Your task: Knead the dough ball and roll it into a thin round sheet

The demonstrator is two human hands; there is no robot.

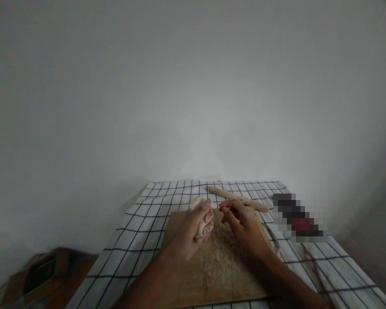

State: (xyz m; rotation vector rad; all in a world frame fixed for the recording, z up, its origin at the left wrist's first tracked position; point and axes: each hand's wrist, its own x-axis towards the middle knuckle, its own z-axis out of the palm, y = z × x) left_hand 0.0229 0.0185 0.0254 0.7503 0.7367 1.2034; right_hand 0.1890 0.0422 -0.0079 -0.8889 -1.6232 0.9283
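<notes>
My left hand (193, 229) is wrapped round a pale piece of dough (197, 202), which shows above the thumb and between the fingers. Flour whitens the fingertips. To its right, my right hand (241, 219) hovers over the board with fingers loosely bent and apart; no object shows in it. Both hands are above a wooden board (212, 274) dusted with flour. Just beyond the right hand lies a light wooden rolling pin (225, 194), slanted across the cloth and partly past the board's far edge.
A white tablecloth with a black grid (135, 231) covers the table. On the right is a pixelated dark and red item (300, 219), with a thin cord-like strip near it. A brown box (41, 274) stands low at the left. A plain wall (193, 86) rises behind the table.
</notes>
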